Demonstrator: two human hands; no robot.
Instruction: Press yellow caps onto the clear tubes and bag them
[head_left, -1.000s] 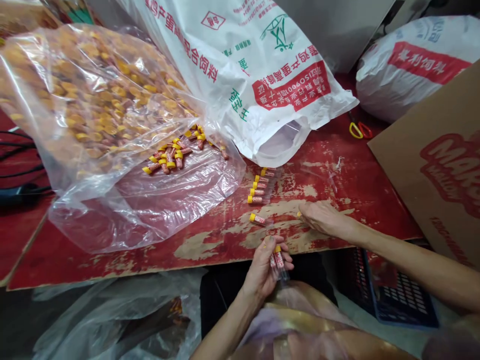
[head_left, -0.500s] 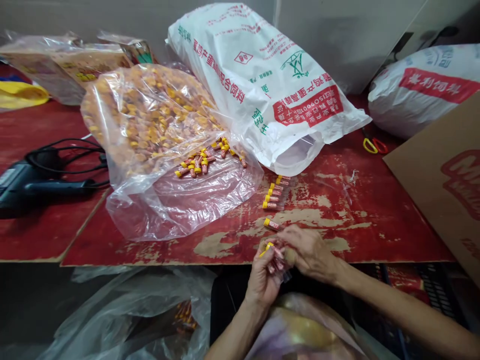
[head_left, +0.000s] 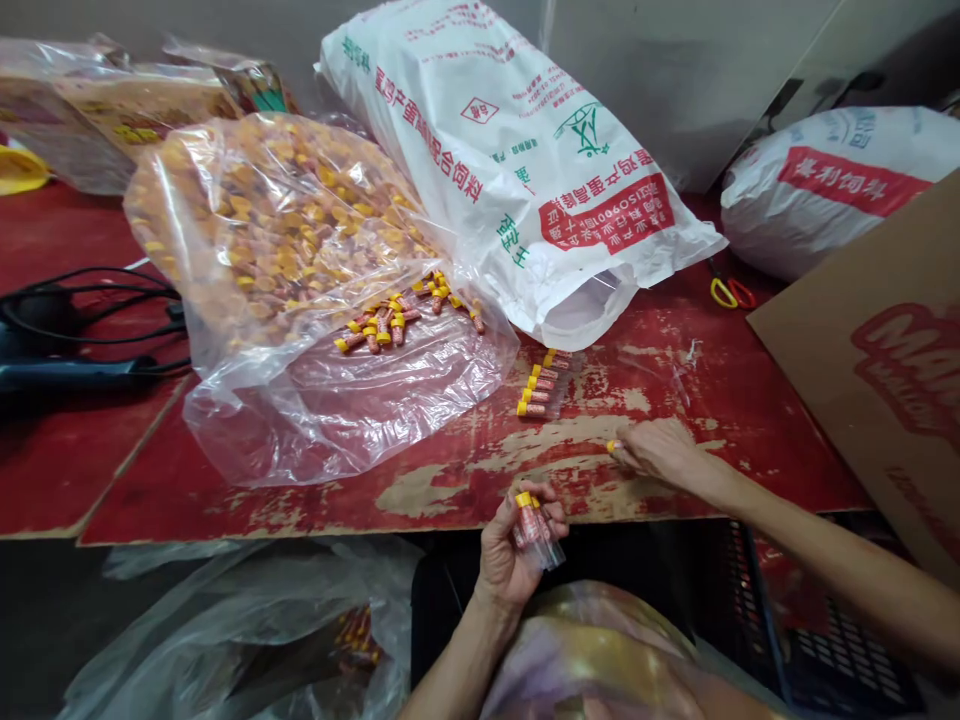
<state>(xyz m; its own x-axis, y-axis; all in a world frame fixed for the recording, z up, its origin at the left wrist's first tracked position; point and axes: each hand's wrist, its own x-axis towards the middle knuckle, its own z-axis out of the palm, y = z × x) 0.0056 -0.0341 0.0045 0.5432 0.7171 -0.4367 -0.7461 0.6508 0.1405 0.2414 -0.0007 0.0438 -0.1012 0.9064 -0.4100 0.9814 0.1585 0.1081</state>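
Yellow-capped tubes sit in the left hand, its fingers curled around them, long axes slanting from caps near 11 o'clock to clear ends near 5. At their 2 o'clock, the right hand pinches a yellow cap facing 9. At their 12, a tube row on the red table aims its caps towards 9.
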